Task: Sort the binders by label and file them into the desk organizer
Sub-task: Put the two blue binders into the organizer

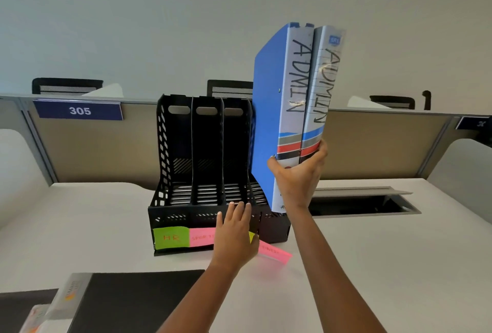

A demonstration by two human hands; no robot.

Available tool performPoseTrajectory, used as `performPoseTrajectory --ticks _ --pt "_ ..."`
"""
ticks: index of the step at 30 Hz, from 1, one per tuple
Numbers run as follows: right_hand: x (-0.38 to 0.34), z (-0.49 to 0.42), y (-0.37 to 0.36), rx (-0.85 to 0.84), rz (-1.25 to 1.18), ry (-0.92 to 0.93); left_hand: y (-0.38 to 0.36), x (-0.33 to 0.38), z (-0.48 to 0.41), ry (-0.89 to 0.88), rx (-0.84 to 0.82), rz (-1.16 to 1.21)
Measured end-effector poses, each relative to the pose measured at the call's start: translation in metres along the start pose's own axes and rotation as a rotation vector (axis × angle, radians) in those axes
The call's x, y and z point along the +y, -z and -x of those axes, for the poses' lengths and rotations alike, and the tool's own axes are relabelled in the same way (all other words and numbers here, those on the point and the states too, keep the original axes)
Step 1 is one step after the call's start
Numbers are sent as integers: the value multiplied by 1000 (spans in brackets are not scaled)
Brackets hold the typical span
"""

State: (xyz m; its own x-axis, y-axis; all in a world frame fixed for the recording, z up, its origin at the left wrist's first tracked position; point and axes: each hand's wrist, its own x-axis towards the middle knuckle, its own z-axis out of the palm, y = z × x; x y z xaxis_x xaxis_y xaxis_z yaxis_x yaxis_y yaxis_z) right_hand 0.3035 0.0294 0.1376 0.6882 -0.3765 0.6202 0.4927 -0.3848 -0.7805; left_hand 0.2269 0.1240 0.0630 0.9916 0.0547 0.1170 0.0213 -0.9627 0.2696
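A black desk organizer (170, 146) with several upright slots stands on the white desk. Sticky labels run along its front: a green one (170, 237) reading HR, a pink one (201, 236) beside it, and another pink one (274, 251) lying loose on the desk. My right hand (298, 175) grips two blue binders (269, 109) with ADMIN on their spines, holding them upright over the organizer's rightmost slot, their lower edge at the slot. My left hand (235, 231) lies flat against the organizer's front wall, covering part of the labels.
A black binder (133, 300) lies flat at the near left, with more binders partly showing beside it. A cable hatch (364, 203) stands open in the desk to the right. A partition with a 305 sign (80, 110) runs behind the organizer.
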Motion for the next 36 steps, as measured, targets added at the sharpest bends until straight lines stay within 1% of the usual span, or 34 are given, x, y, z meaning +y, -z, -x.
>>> performPoseTrajectory --ticks 5,12,15,17,22,25,27,29,31,33,36 --pt "12 -3 -23 6 -7 37 -1 -4 -1 -20 25 29" --pt "29 0 -48 49 -92 60 -7 -4 -2 -7 58 127" --pt "40 7 -51 70 -127 66 -10 -3 -4 -15 66 134" --pt "48 7 -51 78 -148 63 -13 -2 -6 -10 61 98" --pt "61 -1 -45 65 -177 22 -27 -6 -9 -86 282 -48" --pt "64 -5 -43 63 -203 -6 -26 -1 -21 -102 369 -59" --pt "65 -5 -43 61 -222 -16 -15 7 -30 -61 387 -87" --pt "65 -5 -44 54 -234 -14 1 18 -41 -1 301 -121" --pt "65 -4 -45 29 -246 -3 7 26 -51 73 202 -97" --pt "65 -3 -47 10 -256 2 4 28 -58 110 191 16" --pt "64 -2 -52 26 -255 4 -4 25 -62 119 244 170"
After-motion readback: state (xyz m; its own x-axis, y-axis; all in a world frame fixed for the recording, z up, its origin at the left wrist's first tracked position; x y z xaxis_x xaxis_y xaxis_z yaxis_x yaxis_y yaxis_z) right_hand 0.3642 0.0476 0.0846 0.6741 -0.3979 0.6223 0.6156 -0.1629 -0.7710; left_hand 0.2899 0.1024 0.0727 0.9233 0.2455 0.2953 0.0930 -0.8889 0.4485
